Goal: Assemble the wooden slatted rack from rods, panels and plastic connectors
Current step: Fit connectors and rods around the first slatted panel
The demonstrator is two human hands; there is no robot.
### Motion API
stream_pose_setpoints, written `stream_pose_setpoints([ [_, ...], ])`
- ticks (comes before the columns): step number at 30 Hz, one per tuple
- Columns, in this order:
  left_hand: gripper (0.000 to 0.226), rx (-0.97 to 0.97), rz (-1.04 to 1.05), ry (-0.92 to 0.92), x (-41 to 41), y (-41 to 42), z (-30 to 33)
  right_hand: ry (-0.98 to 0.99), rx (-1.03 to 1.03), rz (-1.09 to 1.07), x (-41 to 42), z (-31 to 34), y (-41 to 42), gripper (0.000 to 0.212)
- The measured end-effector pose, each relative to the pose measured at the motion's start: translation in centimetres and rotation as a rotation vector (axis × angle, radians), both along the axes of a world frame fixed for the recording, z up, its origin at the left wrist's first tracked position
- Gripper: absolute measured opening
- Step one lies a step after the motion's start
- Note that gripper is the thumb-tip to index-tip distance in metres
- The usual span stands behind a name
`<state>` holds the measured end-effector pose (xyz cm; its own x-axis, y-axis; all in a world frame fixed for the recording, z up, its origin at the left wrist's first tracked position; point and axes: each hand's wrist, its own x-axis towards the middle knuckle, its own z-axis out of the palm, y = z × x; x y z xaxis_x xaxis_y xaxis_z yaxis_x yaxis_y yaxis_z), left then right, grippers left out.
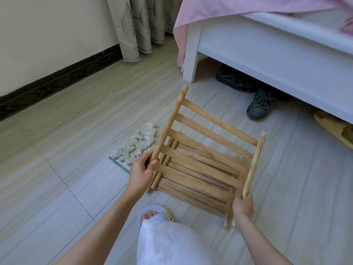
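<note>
slatted panel (pixel 206 150) is held above the floor (pixel 76 188), over the stack of other panels (pixel 191 190). it looks light and stiff; the side rods are the best place to hold. left hand (pixel 140 174) grips the left rod (pixel 170 123), right hand (pixel 243 205) grips the right rod (pixel 255 161). no writing is visible. white plastic connectors (pixel 136 144) lie near.

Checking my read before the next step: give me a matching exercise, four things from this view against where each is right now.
Things:
1. slatted panel
2. plastic connectors
3. wooden pile
4. shoes

Places:
A. heaped on the floor, left of the wood
B. at the edge under the bed frame
C. held up by the left hand and right hand, one on each side rod
D. lying on the floor beneath the held piece

Pairs: 1-C, 2-A, 3-D, 4-B
</note>
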<state>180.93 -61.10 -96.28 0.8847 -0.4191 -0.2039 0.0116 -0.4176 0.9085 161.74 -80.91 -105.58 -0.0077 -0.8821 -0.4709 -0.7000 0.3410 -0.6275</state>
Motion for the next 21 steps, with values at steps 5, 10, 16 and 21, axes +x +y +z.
stream_pose_setpoints([
  [5,0.022,-0.096,0.212,-0.087,1.7,3.9,5.6,-0.192,-0.158,0.264,4.2,8.9,0.6,0.039],
  [10,0.030,0.050,0.425,-0.260,3.7,10.4,11.0,-0.413,-0.278,0.504,10.5,17.9,3.5,0.028],
  [16,0.072,0.341,0.470,-0.897,2.7,20.0,19.0,-0.531,-0.845,1.049,17.0,29.9,13.1,0.019],
  [21,0.075,0.679,0.275,-1.291,-0.1,26.0,21.6,-0.451,-1.271,1.503,19.9,31.8,25.0,0.021],
])
